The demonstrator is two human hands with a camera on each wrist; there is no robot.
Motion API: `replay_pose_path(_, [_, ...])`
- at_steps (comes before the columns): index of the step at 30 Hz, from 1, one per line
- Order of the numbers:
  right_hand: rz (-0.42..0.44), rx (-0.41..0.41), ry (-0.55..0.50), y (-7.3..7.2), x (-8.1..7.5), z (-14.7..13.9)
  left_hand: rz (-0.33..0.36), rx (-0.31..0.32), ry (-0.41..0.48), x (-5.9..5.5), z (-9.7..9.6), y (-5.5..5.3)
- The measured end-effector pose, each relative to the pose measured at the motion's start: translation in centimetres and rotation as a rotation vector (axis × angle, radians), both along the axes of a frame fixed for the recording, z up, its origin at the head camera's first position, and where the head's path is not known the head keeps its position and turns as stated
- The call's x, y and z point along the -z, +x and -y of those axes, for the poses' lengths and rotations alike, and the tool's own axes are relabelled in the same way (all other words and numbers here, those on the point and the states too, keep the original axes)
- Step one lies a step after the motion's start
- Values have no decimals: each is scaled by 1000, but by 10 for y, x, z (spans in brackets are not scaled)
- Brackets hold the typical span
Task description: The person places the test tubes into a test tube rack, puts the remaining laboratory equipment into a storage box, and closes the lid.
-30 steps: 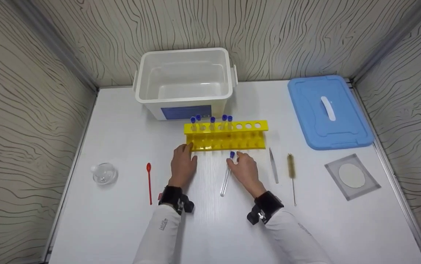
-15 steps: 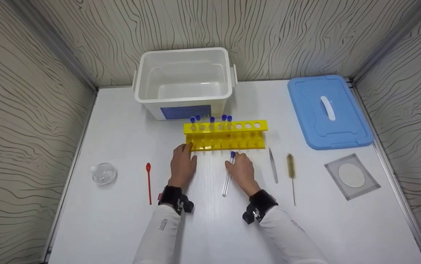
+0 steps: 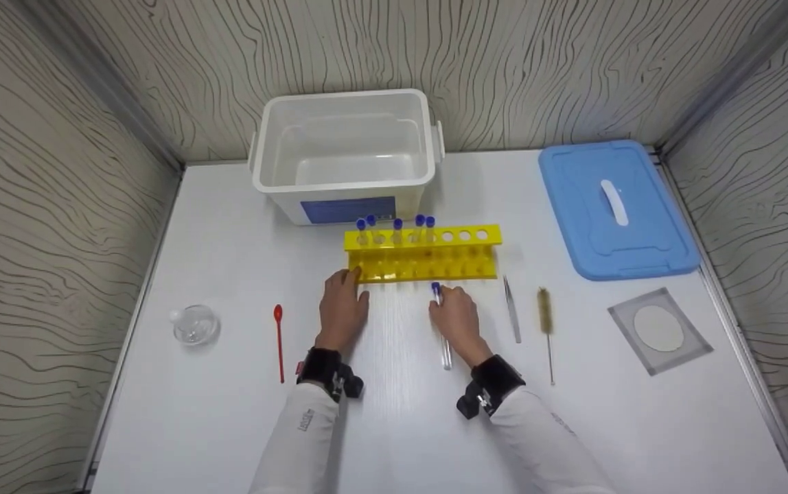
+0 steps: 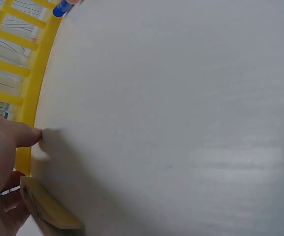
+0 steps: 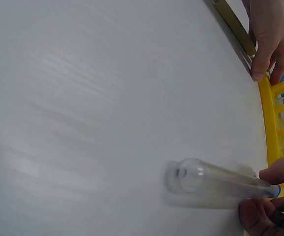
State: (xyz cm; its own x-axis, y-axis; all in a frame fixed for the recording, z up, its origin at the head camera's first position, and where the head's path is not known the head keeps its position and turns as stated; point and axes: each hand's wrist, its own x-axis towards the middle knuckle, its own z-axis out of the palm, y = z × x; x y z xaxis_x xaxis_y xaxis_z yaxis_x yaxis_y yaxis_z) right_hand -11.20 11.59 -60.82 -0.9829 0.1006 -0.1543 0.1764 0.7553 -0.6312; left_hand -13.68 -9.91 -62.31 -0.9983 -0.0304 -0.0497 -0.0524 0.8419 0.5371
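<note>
A yellow test tube rack (image 3: pixel 428 271) stands in mid-table, with several blue-capped test tubes (image 3: pixel 398 225) upright toward its left. My left hand (image 3: pixel 342 312) grips the rack's front left corner; the left wrist view shows the thumb (image 4: pixel 28 135) over its yellow edge. In front of the rack, my right hand (image 3: pixel 459 319) pinches another blue-capped test tube (image 3: pixel 446 355) close below the cap. Its clear rounded end (image 5: pixel 191 174) points back toward me, low over the table in the right wrist view. Beside my left hand lies a brown wooden piece with a wire (image 4: pixel 50 206).
Behind the rack is a white plastic box (image 3: pixel 346 186), with its blue lid (image 3: pixel 586 233) at the right. To the left are a clear glass vessel (image 3: pixel 195 326) and a red spoon (image 3: pixel 279 343). Tweezers (image 3: pixel 512 312), a tube brush (image 3: pixel 545 312) and wire gauze (image 3: pixel 631 336) lie right.
My right fingers have closed round the tube near its cap, and the tube's lower end has swung to the right. My left hand and the rack have stayed put.
</note>
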Motion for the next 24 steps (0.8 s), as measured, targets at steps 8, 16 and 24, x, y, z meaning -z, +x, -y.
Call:
replay_pose_path(8, [47,34,-105,3,-10,-5,-27,6,-10,1,-1,1])
replay_pose_path(16, [-10,-6,-104,7,-27,-6,-11,2,-10,1,0,1])
replay_pose_path(24, [-61,8,-162,3,-45,-8,-35,11,-8,1,1,0])
